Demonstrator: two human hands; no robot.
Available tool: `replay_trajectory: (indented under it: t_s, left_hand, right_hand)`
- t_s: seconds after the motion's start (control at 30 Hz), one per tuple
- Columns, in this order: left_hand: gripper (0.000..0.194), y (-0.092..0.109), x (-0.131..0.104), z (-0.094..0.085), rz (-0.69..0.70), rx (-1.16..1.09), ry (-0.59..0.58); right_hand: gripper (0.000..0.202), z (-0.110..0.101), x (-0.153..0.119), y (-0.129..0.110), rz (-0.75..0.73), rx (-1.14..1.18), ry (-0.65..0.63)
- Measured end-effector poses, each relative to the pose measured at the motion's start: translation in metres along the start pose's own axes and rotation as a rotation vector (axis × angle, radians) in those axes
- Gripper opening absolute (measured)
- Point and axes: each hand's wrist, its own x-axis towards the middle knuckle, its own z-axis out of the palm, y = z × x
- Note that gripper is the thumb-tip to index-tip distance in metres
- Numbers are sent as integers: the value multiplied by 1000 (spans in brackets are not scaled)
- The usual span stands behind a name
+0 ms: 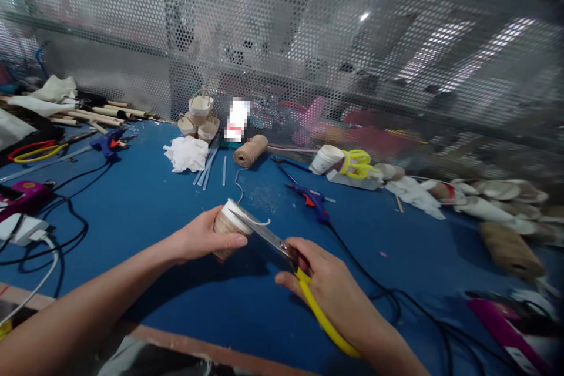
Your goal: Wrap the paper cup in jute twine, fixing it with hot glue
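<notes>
Cup [225, 229], twine-wrapped w/ white rim, held in L hand [205, 236], approx. mid-table, above the near edge of the blue table [185, 288]; cup tilted, L thumb along its near side, L hand closed around it. R hand [332, 285] holding scissors [282, 244], yellow handles, fingers wrapped at the handle, thumb sticking out to the L. Blades point far-L, tips at cup's white rim; can't tell exact blade gap. Thin white strip [263, 222] curls out beside blades. Cord [240, 183] runs betw. cup area & twine roll [251, 151], which lies on its side nr. far edge. L of roll: clear sticks [210, 165], white crumpled cloth [185, 154], stacked cups [201, 111] behind it. Phone [237, 120], screen blurred, upright nr. far edge by mesh panel [273, 41]. R of roll: white cup [326, 158], tilted, next to yellow item [358, 163]. Blue glue gun [315, 202] w/ blk cable, R of scissors tips, well apart from cup. 2nd blue gun [107, 144] twd far-L corner. White adapter [22, 229] at L edge. Larger twine roll, approx. brown [511, 249], at R edge; magenta device [506, 329] twd near-R corner, partly blurred.
</notes>
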Motion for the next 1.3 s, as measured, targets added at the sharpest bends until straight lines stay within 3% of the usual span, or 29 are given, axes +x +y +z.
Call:
replay_trajectory:
  t_s: [0.67, 0.93, 1.13, 1.3]
  left_hand:
    - [48, -1, 2, 0, 18, -3, 82]
    - [49, 0, 3, 1, 23, 37, 142]
    - [61, -11, 4, 1, 89, 217, 228]
    - [62, -18, 4, 2, 145, 307, 259]
  right_hand:
    - [12, -3, -2, 0, 8, 50, -73]
    - [18, -5, -3, 0, 39, 31, -83]
    - [35, -3, -1, -1, 64, 39, -70]
    - [36, 1, 3, -7, 34, 81, -42]
